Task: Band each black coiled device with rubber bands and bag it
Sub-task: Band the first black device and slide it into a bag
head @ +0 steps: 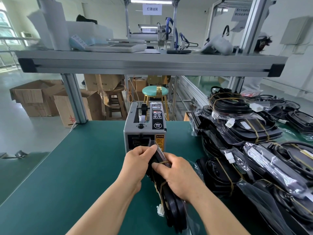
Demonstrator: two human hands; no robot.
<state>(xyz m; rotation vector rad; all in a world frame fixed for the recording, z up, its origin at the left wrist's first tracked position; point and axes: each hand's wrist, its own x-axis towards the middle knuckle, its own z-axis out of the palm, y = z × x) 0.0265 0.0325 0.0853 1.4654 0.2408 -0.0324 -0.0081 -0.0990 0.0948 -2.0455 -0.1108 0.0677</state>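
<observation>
Gripping black coiled device (174, 212) on edge, long axis aimed at tape dispenser (144, 131); left hand (138, 161) and right hand (180, 178) curled round far end, right thumb by rubber band (163, 161).

The desk (76, 167) has a matt green mat, faintly textured. The device (174, 211) is smooth black plastic with a dull sheen; its bands (164, 161) are matt tan rubber. The bags (257, 151) are clear, glossy, crinkled film. The dispenser (131, 131) has a grey painted casing. The shelf (144, 62) is brushed aluminium, the boxes (32, 97) plain cardboard, the stool (116, 100) bare wood.
</observation>
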